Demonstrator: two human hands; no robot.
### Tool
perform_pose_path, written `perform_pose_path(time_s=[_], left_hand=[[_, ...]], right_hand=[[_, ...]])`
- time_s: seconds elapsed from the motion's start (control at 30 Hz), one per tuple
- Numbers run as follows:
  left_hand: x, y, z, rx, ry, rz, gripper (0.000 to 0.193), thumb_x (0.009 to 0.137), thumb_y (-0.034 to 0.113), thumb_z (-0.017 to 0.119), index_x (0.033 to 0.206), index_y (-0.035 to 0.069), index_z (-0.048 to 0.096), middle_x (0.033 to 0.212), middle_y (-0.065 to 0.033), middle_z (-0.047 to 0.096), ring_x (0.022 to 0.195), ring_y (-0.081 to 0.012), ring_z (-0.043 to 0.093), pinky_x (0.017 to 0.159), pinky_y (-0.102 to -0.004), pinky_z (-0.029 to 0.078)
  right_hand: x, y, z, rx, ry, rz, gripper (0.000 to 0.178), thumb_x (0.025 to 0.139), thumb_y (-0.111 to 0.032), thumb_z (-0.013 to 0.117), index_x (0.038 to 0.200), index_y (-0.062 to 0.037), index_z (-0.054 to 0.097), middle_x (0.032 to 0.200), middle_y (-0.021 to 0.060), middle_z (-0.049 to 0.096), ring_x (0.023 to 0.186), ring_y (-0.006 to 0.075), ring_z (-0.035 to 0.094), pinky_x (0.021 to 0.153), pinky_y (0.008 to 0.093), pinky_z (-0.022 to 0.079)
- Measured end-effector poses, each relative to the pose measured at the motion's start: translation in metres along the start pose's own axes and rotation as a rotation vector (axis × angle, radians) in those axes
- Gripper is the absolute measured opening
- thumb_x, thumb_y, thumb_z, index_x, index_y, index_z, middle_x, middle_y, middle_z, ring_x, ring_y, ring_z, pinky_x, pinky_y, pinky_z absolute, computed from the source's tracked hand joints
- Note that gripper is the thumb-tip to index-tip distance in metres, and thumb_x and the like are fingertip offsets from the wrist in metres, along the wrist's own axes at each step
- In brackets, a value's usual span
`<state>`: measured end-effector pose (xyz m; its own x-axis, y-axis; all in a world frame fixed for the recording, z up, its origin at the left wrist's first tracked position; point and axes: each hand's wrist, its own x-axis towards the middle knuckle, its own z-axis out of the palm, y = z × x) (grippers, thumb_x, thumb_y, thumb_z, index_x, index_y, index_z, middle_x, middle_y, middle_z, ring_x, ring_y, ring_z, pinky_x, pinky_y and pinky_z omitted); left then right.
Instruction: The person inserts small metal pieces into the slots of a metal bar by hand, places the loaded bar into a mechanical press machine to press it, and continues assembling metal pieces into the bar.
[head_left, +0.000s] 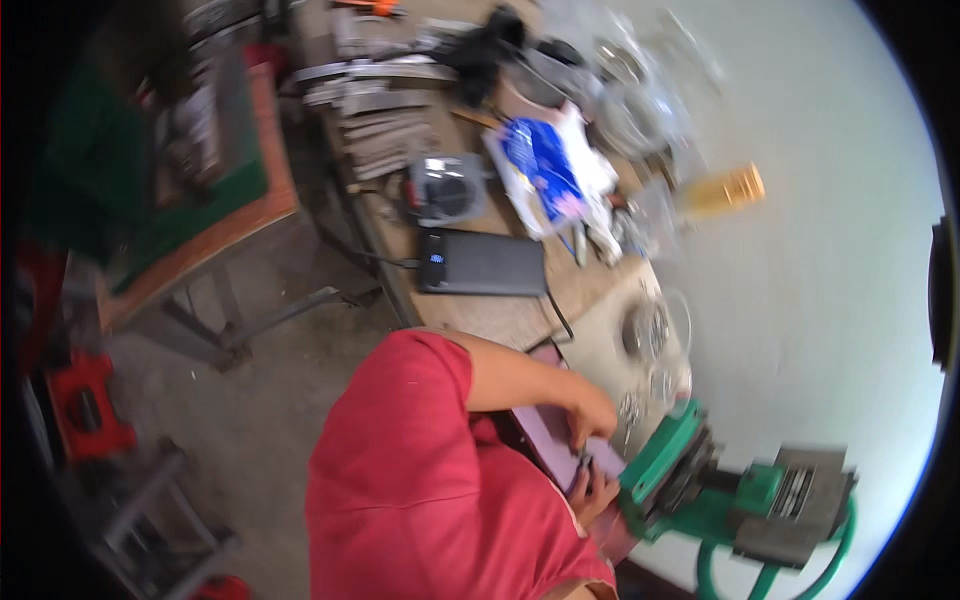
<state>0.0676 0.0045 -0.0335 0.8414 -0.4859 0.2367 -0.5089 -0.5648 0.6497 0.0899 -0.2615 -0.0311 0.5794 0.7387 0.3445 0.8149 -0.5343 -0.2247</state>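
Note:
My left hand [592, 412] reaches in from the red sleeve, its fingers pointing down and pressed together at a small dark piece [585, 463]. Just below, my right hand [597, 493] has its fingers curled round the same piece, which is too small and blurred to name. Both hands are over a pink sheet or board [549, 428] at the bench's near end. Close to the right hand stands a green hand-operated machine [665, 455] with metal parts and a green wheel.
On the wooden bench [490, 318] lie a black power bank [490, 264] with cables, a small grey boxed device [447, 190], a blue-and-white packet [540, 165], stacked metal strips [385, 140] and clear containers [645, 330]. A red stool [90, 405] and another table [200, 265] stand left.

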Motion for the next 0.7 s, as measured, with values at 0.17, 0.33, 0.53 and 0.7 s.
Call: perform_pose_path(time_s=[0.17,0.33,0.53,0.7], left_hand=[[-0.032,0.023,-0.020,0.053,0.013,-0.128,0.028,0.067,0.025,0.077,0.086,0.007,0.068,0.081,-0.0171,0.070,0.081,-0.0401,0.068,0.069,-0.0521,0.053],[-0.029,0.034,-0.032,0.118,-0.096,-0.136,0.027,0.070,0.019,0.076,0.092,0.006,0.068,0.091,-0.0179,0.070,0.089,-0.0370,0.068,0.074,-0.0482,0.055],[-0.024,0.033,-0.012,0.144,0.107,-0.094,0.022,0.076,0.020,0.073,0.087,0.006,0.061,0.092,-0.0104,0.055,0.090,-0.0295,0.060,0.074,-0.0438,0.051],[-0.020,0.038,0.000,0.191,0.202,-0.127,0.024,0.074,0.020,0.076,0.087,0.008,0.059,0.088,-0.0069,0.052,0.084,-0.0251,0.058,0.073,-0.0390,0.050]], right_hand=[[0.022,-0.019,-0.005,0.129,-0.043,0.032,0.030,0.081,-0.012,0.077,0.112,-0.0130,0.075,0.092,0.0107,0.055,0.090,0.0290,0.051,0.081,0.0404,0.043],[0.023,-0.021,-0.008,0.075,0.015,0.090,0.033,0.079,-0.013,0.078,0.112,-0.0148,0.075,0.095,0.0070,0.058,0.092,0.0262,0.053,0.081,0.0394,0.044],[0.022,-0.019,-0.020,0.032,-0.011,0.195,0.033,0.081,-0.013,0.077,0.113,-0.0139,0.074,0.098,0.0075,0.060,0.094,0.0275,0.055,0.082,0.0405,0.046],[0.046,-0.026,-0.036,0.123,-0.070,0.229,0.032,0.082,-0.012,0.076,0.113,-0.0065,0.071,0.103,0.0110,0.064,0.092,0.0299,0.063,0.078,0.0399,0.053]])
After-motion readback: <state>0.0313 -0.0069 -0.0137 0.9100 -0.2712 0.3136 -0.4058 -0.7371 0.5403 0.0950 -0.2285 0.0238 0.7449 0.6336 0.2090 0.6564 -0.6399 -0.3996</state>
